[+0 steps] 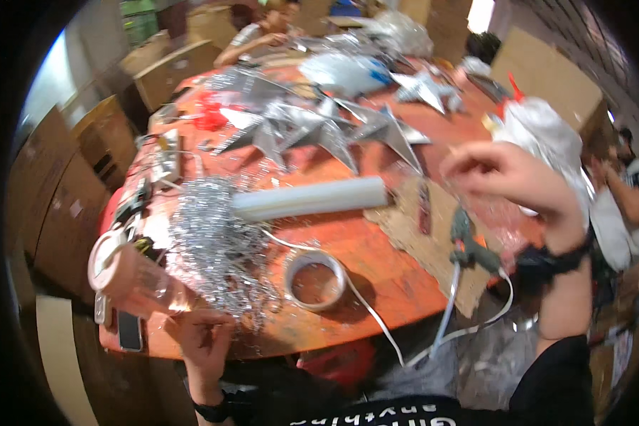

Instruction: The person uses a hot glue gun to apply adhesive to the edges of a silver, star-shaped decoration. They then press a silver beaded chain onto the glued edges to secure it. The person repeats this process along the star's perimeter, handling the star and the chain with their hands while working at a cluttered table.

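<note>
Tinsel lies heaped near left on the table, your left hand pinching its near edge, while your right hand, fingers closed together, lifts high as though drawing out a strand.

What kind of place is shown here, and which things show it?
Probably a craft workshop that makes decorations. The orange worktable carries shiny silver foil stars, a heap of silver tinsel by the left hand, a grey glue gun and a roll of tape. Brown cardboard boxes stand around.
</note>
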Tool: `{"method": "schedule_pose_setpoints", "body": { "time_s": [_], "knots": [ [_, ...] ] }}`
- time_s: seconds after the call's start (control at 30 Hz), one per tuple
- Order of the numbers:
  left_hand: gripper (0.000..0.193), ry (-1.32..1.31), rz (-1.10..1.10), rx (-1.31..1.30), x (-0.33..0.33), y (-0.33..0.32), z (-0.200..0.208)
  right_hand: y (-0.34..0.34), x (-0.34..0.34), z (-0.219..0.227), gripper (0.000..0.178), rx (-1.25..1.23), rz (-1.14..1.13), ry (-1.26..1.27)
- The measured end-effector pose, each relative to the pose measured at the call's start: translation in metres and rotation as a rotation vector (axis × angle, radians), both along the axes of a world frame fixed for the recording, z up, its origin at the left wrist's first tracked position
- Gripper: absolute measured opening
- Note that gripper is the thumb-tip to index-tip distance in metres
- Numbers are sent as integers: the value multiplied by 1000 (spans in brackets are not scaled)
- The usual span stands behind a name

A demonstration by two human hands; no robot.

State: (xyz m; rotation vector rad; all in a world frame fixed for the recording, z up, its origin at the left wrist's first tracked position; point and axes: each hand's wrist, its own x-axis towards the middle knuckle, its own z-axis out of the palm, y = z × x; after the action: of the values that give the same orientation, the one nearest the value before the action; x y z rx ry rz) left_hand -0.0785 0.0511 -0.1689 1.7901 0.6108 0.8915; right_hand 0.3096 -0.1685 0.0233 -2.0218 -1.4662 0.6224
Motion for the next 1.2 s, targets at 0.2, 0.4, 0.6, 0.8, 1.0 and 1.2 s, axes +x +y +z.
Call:
{"method": "schedule_pose_setpoints", "body": {
  "time_s": [0.2, 0.4, 0.6, 0.8, 1.0, 1.2],
  "knots": [
    [17, -43, -25, 370, 9, 4, -23, -185, -70, -19, 32, -586, 383, 280],
    [14, 62, 78, 487, 9, 13, -24, -294, -79, -190, 37, -956, -278, 137],
    [18, 129, 105, 624, 11, 20, -25, -270, -47, -384, 26, 188, -875, 1106],
    [37, 194, 105, 504, 19, 17, -29, -238, -19, -551, 44, -49, -976, 168],
    [49, 182, 160, 689, 11, 30, -34, -233, -93, -589, 48, -428, -686, 333],
    [33, 288, 189, 840, 19, 13, -25, -262, -102, -574, 53, -453, -574, 482]
  ]
}}
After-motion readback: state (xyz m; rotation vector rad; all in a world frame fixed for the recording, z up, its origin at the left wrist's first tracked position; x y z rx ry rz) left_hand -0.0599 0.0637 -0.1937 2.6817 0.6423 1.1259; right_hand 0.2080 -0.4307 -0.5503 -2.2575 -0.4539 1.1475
